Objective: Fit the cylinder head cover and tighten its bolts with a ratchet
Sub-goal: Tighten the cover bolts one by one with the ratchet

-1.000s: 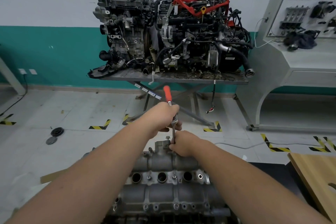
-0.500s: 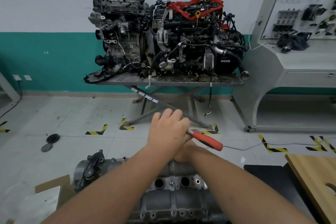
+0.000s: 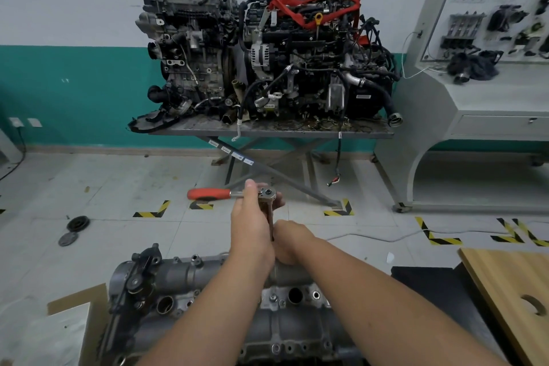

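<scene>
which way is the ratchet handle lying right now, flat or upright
Flat: the ratchet has its red grip pointing left, level, and its extension dropping down between the hands.

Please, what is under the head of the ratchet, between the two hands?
Under the ratchet head a dark extension bar runs down toward the cylinder head cover. The left hand and right hand cover its lower end, so socket and bolt are hidden.

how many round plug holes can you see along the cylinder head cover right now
2: one left of the left forearm, one between the forearms, both on the cylinder head cover. More may be hidden under the arms.
</scene>
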Demonstrator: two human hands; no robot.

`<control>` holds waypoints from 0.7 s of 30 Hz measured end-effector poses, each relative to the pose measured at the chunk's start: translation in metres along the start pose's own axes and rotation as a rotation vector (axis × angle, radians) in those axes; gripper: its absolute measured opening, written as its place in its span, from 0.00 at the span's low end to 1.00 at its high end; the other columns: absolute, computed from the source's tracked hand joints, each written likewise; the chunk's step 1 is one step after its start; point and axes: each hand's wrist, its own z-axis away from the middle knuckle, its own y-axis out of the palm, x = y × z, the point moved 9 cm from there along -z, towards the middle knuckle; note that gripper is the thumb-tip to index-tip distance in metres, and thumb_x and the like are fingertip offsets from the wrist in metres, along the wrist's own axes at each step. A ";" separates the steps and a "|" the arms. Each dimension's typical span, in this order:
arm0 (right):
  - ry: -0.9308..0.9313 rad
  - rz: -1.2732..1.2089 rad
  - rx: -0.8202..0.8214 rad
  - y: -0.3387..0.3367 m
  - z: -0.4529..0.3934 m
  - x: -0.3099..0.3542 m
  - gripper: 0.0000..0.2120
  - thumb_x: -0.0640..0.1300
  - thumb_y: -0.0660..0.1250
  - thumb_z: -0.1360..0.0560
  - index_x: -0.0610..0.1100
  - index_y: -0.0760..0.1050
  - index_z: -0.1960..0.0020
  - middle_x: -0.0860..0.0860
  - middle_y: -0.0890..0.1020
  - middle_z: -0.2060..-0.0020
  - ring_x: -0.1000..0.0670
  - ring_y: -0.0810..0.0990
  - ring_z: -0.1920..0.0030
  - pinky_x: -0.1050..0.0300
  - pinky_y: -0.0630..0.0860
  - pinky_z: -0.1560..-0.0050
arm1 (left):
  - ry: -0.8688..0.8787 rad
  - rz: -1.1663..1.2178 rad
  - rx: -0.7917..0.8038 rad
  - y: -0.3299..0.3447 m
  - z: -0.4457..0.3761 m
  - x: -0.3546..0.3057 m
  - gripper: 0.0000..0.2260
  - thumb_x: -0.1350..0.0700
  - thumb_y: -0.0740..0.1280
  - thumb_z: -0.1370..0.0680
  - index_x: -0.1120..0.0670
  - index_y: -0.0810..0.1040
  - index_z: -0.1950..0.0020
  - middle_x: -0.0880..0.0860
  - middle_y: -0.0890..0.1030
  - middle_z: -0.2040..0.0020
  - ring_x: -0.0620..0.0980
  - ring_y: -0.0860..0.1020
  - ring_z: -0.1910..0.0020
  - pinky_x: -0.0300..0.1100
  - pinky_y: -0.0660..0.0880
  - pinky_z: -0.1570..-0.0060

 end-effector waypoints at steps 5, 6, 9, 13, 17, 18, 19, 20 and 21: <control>0.002 -0.052 -0.014 0.003 -0.002 -0.004 0.10 0.50 0.63 0.21 0.43 0.75 0.46 0.44 0.81 0.46 0.42 0.79 0.47 0.55 0.69 0.54 | 0.012 -0.144 0.165 0.002 -0.003 -0.015 0.15 0.48 0.56 0.14 0.56 0.77 0.46 0.53 0.85 0.61 0.52 0.85 0.56 0.46 0.76 0.51; -0.006 -0.052 -0.027 0.001 -0.001 -0.004 0.11 0.50 0.64 0.21 0.43 0.75 0.45 0.44 0.81 0.46 0.42 0.79 0.46 0.55 0.69 0.53 | 0.016 -0.169 0.203 0.001 -0.005 -0.015 0.15 0.49 0.56 0.14 0.57 0.77 0.45 0.54 0.85 0.60 0.53 0.85 0.55 0.47 0.77 0.50; -0.006 -0.077 -0.021 0.003 -0.002 -0.005 0.12 0.50 0.64 0.21 0.42 0.76 0.44 0.43 0.81 0.46 0.42 0.79 0.44 0.55 0.70 0.52 | -0.008 -0.172 0.256 0.003 -0.004 -0.017 0.14 0.50 0.55 0.14 0.58 0.76 0.45 0.55 0.85 0.60 0.53 0.85 0.54 0.46 0.77 0.50; -0.010 -0.092 -0.040 0.001 -0.001 -0.006 0.11 0.50 0.64 0.21 0.43 0.76 0.45 0.44 0.81 0.45 0.42 0.79 0.44 0.56 0.68 0.53 | -0.097 -0.156 0.246 0.006 -0.004 -0.019 0.11 0.52 0.57 0.14 0.57 0.75 0.45 0.56 0.84 0.60 0.54 0.85 0.57 0.45 0.78 0.55; -0.027 -0.079 -0.057 0.002 0.002 -0.003 0.10 0.50 0.64 0.21 0.44 0.75 0.47 0.44 0.81 0.46 0.41 0.79 0.44 0.56 0.68 0.53 | -0.140 -0.183 0.241 0.004 -0.003 -0.025 0.07 0.55 0.59 0.15 0.57 0.73 0.46 0.55 0.84 0.64 0.55 0.85 0.59 0.49 0.78 0.53; -0.039 -0.065 -0.065 0.002 0.003 -0.002 0.09 0.50 0.64 0.21 0.45 0.74 0.49 0.44 0.81 0.46 0.41 0.79 0.45 0.55 0.68 0.53 | -0.143 -0.218 0.248 0.004 -0.003 -0.027 0.07 0.56 0.59 0.15 0.57 0.73 0.47 0.54 0.84 0.66 0.54 0.85 0.60 0.49 0.78 0.53; -0.042 -0.055 -0.058 0.002 0.004 -0.001 0.08 0.50 0.63 0.20 0.45 0.72 0.50 0.44 0.81 0.47 0.42 0.78 0.46 0.55 0.67 0.54 | -0.150 -0.259 0.257 0.005 -0.002 -0.028 0.07 0.56 0.59 0.16 0.57 0.73 0.48 0.53 0.83 0.67 0.54 0.85 0.62 0.48 0.78 0.53; -0.050 -0.046 -0.064 0.002 0.004 0.000 0.08 0.50 0.63 0.20 0.46 0.71 0.51 0.44 0.81 0.47 0.42 0.78 0.47 0.55 0.67 0.54 | -0.155 -0.317 0.269 0.006 -0.002 -0.030 0.07 0.56 0.60 0.16 0.57 0.74 0.49 0.53 0.82 0.68 0.53 0.85 0.63 0.48 0.79 0.54; -0.052 -0.039 -0.055 0.002 0.005 0.001 0.08 0.51 0.63 0.20 0.46 0.71 0.52 0.44 0.81 0.48 0.42 0.77 0.50 0.55 0.67 0.55 | -0.164 -0.389 0.283 0.009 -0.002 -0.031 0.07 0.56 0.60 0.17 0.58 0.74 0.50 0.53 0.82 0.69 0.53 0.85 0.63 0.48 0.79 0.54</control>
